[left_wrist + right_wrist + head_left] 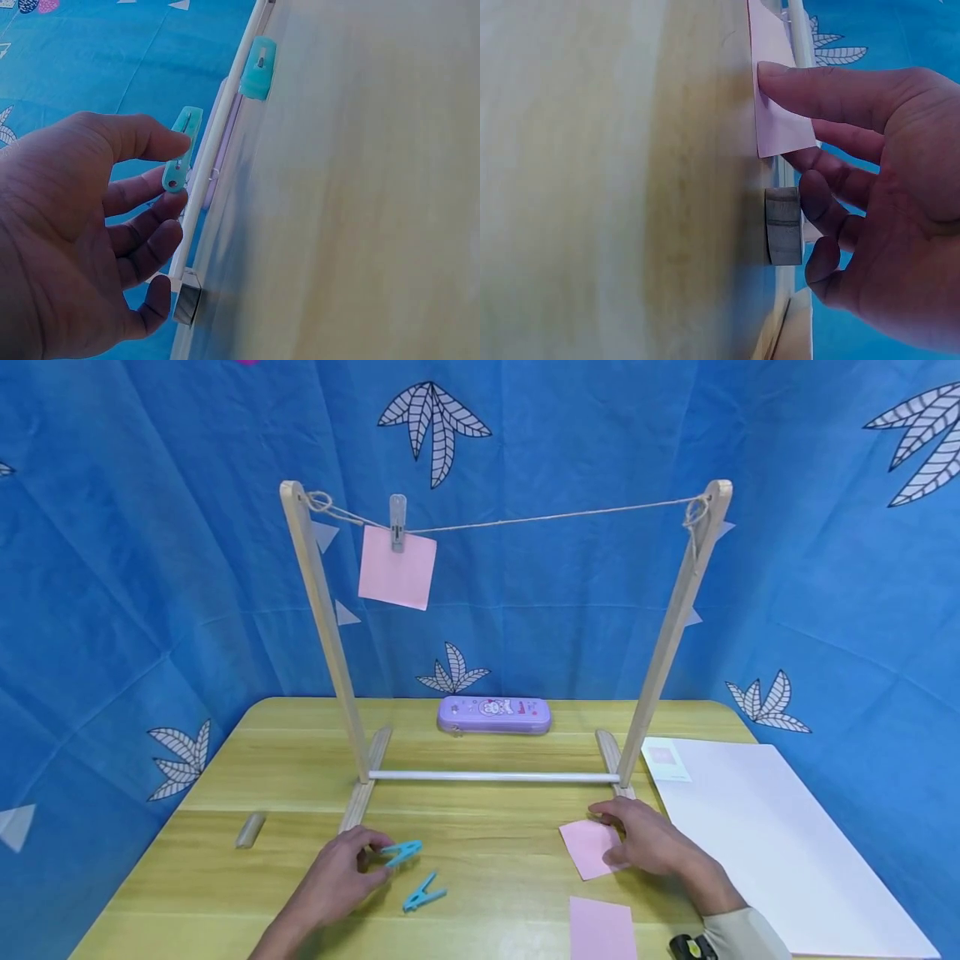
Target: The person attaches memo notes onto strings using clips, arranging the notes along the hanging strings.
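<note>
My left hand [341, 870] pinches a light blue clothespin [402, 852] between thumb and fingertips, as the left wrist view shows too. A second blue clothespin [423, 892] lies on the table just in front of it. My right hand [647, 837] grips a square of pink paper [589, 847] at its right edge; in the right wrist view the thumb is on one face of the paper [784, 124] and the fingers are behind it. Nearer the front edge lies another pink sheet [602, 930]. A third pink square [397, 567] hangs from the string under a grey clothespin [397, 523].
Two wooden posts [672, 635] hold up the string [555, 516], joined low down by a white rod [495, 777]. Behind the rod is a purple pencil case [494, 714]. A large white board [780, 852] lies at right, a small grey piece [251, 830] at left.
</note>
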### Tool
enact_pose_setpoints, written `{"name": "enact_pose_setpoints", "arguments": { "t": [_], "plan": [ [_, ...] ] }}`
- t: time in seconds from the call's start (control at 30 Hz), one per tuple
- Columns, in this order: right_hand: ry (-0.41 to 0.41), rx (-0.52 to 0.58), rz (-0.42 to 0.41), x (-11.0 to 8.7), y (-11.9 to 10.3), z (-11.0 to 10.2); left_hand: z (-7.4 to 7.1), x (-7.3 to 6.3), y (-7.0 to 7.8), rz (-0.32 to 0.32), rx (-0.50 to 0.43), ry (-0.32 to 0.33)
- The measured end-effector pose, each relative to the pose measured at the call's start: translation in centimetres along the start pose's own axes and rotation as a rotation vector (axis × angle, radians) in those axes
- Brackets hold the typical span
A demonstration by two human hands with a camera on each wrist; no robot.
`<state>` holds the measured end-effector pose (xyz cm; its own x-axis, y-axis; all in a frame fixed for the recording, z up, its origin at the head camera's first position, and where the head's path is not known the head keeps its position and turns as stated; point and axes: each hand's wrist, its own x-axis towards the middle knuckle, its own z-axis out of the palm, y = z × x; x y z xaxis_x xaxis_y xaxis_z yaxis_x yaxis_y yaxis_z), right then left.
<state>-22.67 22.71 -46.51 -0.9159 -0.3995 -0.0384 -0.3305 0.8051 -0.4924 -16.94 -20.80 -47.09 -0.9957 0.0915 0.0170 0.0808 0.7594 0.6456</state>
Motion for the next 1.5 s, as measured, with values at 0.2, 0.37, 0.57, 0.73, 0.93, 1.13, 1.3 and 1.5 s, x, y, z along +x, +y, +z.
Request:
{"name": "enact_pose_setpoints", "arguments": {
  "t": [0.2,0.37,0.57,0.73,0.93,1.13,1.3,1.5],
  "plan": [
    [-0.009,0.0,0.009,0.2,0.1,0.0,0.1,0.0,-0.1,-0.002,0.014,-0.009],
    [0.021,0.005,0.007,-0.1,0.0,0.2,0.1,0.0,0.0,-0.009,0.007,-0.014],
    [0.084,-0.016,-0.008,-0.4,0.0,0.3,0.1,0.1,0.2,-0.004,-0.024,0.026],
    [0.135,0.016,-0.004,-0.3,0.0,0.1,-0.2,0.3,0.8,0.019,-0.063,0.064],
    [0.186,0.069,-0.017,-0.1,-0.1,0.0,-0.7,0.5,1.7,0.098,-0.064,0.161],
    [0.244,0.17,-0.007,0.2,-0.7,-0.8,-1.0,0.9,2.9,0.144,-0.051,0.208],
    [0.33,0.222,0.005,0.5,-1.4,-1.7,-1.3,1.5,4.0,0.152,-0.038,0.234],
    [0.408,0.246,-0.014,0.9,-2.6,-3.0,-1.7,2.2,5.2,0.195,-0.048,0.282]
  ]
}}
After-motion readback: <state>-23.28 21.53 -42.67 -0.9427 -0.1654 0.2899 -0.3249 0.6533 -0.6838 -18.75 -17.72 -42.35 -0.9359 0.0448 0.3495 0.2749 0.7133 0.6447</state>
